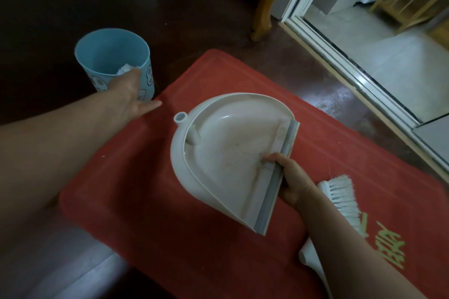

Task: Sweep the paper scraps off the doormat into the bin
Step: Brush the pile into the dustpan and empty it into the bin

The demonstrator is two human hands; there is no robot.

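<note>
A red doormat (170, 213) lies on the dark floor. At its far left corner stands a light blue bin (97, 60) with white paper scraps (125, 68) inside. My left hand (131, 94) is at the bin's near rim with its fingers hooked over the edge and the thumb sticking out to the right. My right hand (291, 179) grips the grey front lip of a white dustpan (228, 143) and holds it tilted above the mat. The pan looks empty. A white hand brush (340, 194) lies on the mat, partly under my right forearm.
A wooden furniture leg (263, 17) stands on the floor beyond the mat. A sliding door track with a white frame (340, 60) runs along the right side, with lighter tiles beyond it. Yellow-green lettering (386, 245) marks the mat's right end.
</note>
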